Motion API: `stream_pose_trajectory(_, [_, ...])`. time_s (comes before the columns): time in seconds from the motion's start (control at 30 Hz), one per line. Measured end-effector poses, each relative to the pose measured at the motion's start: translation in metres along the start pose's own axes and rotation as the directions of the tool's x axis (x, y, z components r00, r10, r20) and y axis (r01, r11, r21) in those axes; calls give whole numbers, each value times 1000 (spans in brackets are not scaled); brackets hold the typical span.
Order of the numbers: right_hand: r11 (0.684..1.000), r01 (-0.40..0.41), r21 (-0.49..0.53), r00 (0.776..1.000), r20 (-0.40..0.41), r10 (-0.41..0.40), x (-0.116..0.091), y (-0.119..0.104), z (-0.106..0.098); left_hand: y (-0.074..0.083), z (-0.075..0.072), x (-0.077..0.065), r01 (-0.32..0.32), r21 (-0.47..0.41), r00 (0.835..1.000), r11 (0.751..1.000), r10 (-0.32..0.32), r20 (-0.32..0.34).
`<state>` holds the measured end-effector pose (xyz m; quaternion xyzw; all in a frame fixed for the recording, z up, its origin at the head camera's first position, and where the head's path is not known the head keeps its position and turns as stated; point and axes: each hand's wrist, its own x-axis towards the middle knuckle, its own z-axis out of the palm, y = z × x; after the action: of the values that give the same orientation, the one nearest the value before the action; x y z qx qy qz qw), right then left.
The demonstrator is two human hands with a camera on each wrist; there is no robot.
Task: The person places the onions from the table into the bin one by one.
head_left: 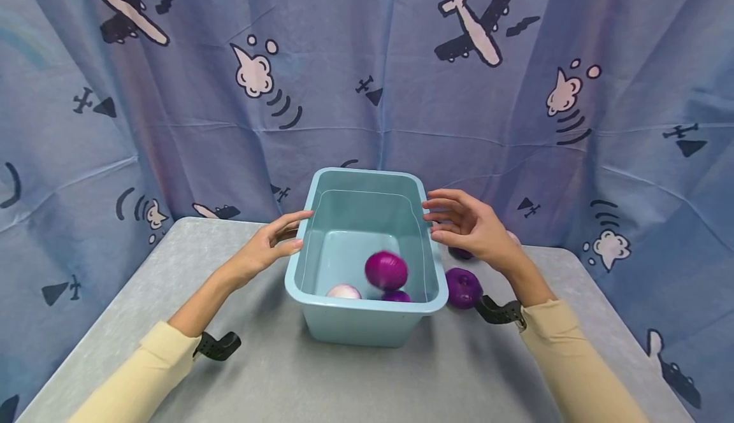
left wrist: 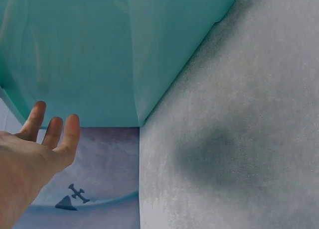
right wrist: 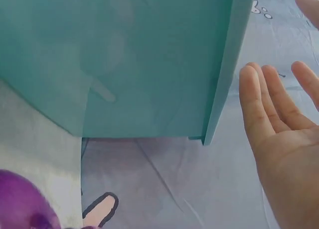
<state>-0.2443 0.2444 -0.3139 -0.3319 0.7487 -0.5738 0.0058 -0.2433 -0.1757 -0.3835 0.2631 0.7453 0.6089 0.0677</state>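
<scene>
A light blue plastic bin [head_left: 367, 324] stands on the table in the head view. Inside it are a blurred magenta-purple onion [head_left: 386, 270], another purple onion [head_left: 395, 296] partly hidden under it, and a pale pinkish round one [head_left: 344, 292]. My left hand [head_left: 269, 243] is at the left rim, fingertips overlapping it, fingers loosely spread. By the right rim, my right hand [head_left: 473, 227] has its fingers extended and holds nothing; the right wrist view shows its fingertips apart from the bin wall. Outside the bin, below that hand, sits a purple onion [head_left: 463, 288].
Behind the right hand a dark purple round thing [head_left: 460, 253] and a pinkish one [head_left: 513, 237] are partly hidden. The grey table [head_left: 355, 385] ends against a blue curtain [head_left: 344, 104] with printed airplanes. Black straps hang at both wrists.
</scene>
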Motion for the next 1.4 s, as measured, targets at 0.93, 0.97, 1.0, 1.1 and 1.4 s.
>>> stream_pose_trajectory(0.93, [974,-166,-157,983,-99,152,-79,47,-44,-1,2,1,-5,-11,1000,1000,5,-4])
stream_pose_trajectory(0.97, [973,-166,-159,984,-94,153,-82,50,-46,-1,2,1,-4,-10,1000,1000,4,-5])
stream_pose_trajectory(1.0, [973,-165,-159,984,-90,153,-85,53,-47,-1,2,1,-4,-11,1000,1000,4,-3])
stream_pose_trajectory(1.1, [975,-159,-157,986,-71,150,-93,60,-50,-1,2,1,-1,-10,1000,1000,1,-4])
stream_pose_trajectory(1.4, [958,-224,-181,975,-55,217,-114,80,-54,-1,1,0,-1,-13,1000,1000,1,1])
